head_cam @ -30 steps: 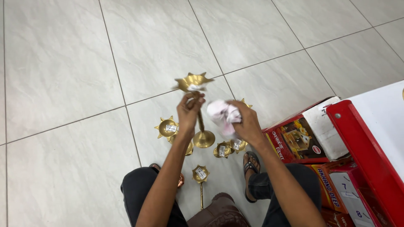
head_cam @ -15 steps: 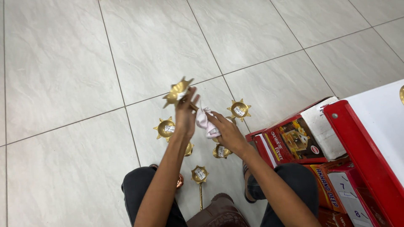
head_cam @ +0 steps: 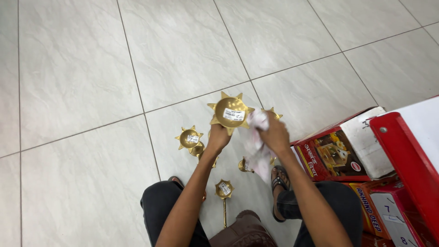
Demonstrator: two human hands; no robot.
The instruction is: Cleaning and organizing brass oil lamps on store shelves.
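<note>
Left hand gripped brass lamp below its bowl | right hand clutched soft cloth | lamp rigid, probably heavy, slippery.

Bare tiled floor lies open ahead and left; small brass lamps and red cartons crowd the right.

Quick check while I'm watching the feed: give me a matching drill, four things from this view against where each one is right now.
Things:
1. large brass lamp
2. white cloth
3. small brass lamp with sticker
4. red cardboard box

Places:
A. standing on the tile floor, left of the left hand
B. on the floor at the right, beside the red stand
C. held up in the left hand
D. bunched in the right hand

Pairs: 1-C, 2-D, 3-A, 4-B
</note>
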